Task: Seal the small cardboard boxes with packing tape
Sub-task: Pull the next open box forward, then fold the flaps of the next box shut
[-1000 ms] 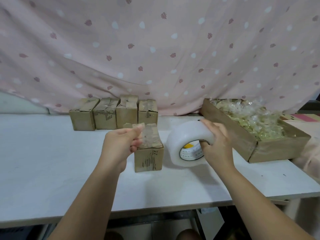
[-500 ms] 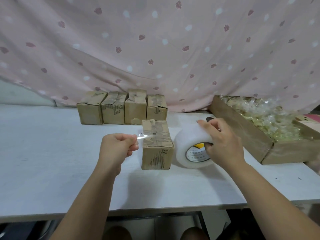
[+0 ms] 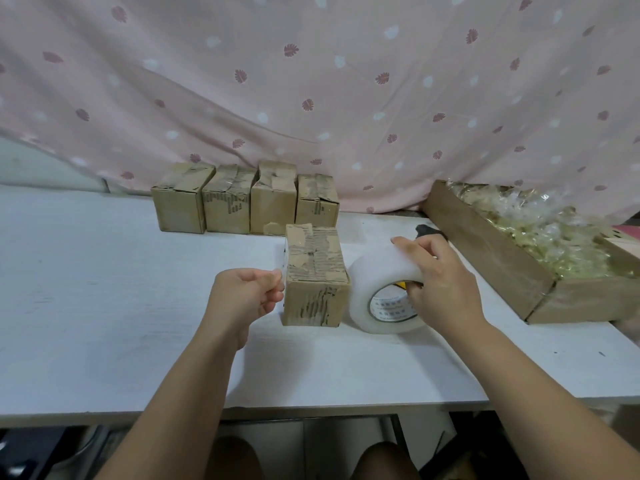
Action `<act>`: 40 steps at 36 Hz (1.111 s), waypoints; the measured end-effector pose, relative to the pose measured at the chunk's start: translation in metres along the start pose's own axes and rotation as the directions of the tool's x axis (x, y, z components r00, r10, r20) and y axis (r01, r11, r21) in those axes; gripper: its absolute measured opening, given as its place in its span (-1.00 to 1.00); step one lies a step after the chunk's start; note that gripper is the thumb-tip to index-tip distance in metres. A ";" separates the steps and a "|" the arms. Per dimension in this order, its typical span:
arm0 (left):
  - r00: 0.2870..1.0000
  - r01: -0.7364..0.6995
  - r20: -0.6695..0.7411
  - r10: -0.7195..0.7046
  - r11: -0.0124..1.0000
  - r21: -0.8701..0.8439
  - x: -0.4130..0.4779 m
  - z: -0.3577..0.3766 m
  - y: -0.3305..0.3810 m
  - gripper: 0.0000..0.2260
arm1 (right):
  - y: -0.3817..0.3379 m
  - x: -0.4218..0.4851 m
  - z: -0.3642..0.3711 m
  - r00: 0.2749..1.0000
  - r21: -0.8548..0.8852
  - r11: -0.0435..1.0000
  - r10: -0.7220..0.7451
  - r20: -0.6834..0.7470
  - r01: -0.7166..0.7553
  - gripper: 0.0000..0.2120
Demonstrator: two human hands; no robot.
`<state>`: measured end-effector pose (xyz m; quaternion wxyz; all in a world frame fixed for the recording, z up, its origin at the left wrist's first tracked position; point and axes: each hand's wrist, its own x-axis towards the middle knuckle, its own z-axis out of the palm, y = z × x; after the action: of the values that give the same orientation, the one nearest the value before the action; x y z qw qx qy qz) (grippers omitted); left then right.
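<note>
Head camera looks forward, down (close) over the table (image 3: 104, 306).

1. The clear tape strip (image 3: 281, 263) pinched in the left hand's (image 3: 242, 294) fingers (image 3: 270, 277) is almost invisible. Where it ends cannot be told.
2. The right hand (image 3: 441, 278) covers the tape roll's (image 3: 377, 271) upper right side. The core label's print is too small to read.
3. A dark object (image 3: 426, 231) behind that hand is mostly hidden and cannot be identified.
4. Printing on the near box (image 3: 317, 271) and the back row of boxes (image 3: 227, 206) is illegible.
5. The cardboard tray (image 3: 491, 258) runs off the right edge. Its crinkled clear contents cannot be made out.
6. The desk (image 3: 104, 289) is cut off at both sides.
</note>
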<state>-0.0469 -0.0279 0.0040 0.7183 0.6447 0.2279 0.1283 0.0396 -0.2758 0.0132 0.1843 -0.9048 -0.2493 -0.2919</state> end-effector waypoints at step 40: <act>0.439 -0.629 0.281 0.853 0.070 0.774 -0.015 0.028 -0.041 -0.73 | -0.012 0.001 0.007 0.988 0.165 0.974 0.151 0.031 -0.154 -0.39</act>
<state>-0.0505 -0.0652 -0.0321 0.1344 0.8874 -0.0202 0.4405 0.0368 -0.2622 0.0107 0.2791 -0.9052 -0.2046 -0.2467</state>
